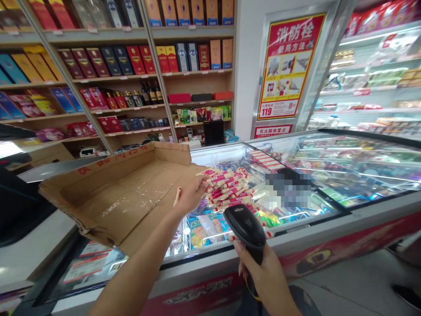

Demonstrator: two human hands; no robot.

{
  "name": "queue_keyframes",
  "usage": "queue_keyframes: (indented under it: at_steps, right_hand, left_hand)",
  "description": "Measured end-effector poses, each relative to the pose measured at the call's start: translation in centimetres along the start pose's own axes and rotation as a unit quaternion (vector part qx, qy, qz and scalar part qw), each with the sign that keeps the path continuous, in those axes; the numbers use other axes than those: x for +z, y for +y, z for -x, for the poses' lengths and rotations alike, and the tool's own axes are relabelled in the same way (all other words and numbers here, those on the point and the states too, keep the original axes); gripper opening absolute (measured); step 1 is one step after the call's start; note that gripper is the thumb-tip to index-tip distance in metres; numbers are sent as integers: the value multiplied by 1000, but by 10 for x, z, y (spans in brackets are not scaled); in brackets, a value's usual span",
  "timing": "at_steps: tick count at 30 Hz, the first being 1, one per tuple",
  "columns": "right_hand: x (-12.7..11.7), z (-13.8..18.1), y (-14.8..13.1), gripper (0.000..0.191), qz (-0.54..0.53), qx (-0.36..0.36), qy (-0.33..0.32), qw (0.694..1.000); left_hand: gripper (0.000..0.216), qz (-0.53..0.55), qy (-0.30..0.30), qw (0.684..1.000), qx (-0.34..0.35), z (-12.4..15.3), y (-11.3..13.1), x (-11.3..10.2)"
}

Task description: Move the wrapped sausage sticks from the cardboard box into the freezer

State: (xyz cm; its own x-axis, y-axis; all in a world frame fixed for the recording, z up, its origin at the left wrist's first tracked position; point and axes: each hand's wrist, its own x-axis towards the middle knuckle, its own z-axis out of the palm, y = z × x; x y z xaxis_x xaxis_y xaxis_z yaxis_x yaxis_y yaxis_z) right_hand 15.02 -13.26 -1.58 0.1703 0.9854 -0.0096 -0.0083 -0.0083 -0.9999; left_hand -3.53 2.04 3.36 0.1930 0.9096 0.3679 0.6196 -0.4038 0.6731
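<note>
My right hand (263, 274) is closed around the grip of a black barcode scanner (246, 227), whose head points at the chest freezer (329, 221). My left hand (191, 195) reaches over the freezer's open section and rests on a heap of red-and-white wrapped ice cream bars (230, 186); its fingers are curled on the wrappers. A flattened cardboard box (121, 193) lies on the freezer lid just left of that hand.
Glass sliding lids (345, 162) cover the right part of the freezer. Wooden shelves of boxed goods and bottles (131, 66) line the back wall. A red poster (287, 66) hangs beside an open refrigerated display (371, 83). A dark counter (19, 193) stands at left.
</note>
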Motion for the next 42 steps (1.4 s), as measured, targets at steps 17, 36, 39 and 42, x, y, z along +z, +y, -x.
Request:
queue_keyframes:
  at_steps: [17, 36, 39, 42]
  right_hand:
    - [13, 2, 9, 45, -2, 27, 34, 999]
    - [11, -1, 9, 44, 21, 36, -2, 999]
    - [11, 0, 10, 44, 23, 36, -1, 999]
    - [10, 0, 10, 43, 24, 37, -6, 999]
  left_hand:
    - [36, -16, -33, 998, 56, 21, -17, 35]
    - [34, -15, -21, 993, 114, 23, -17, 39]
    - [33, -9, -9, 990, 139, 22, -19, 40]
    - [32, -5, -3, 989, 149, 22, -20, 39]
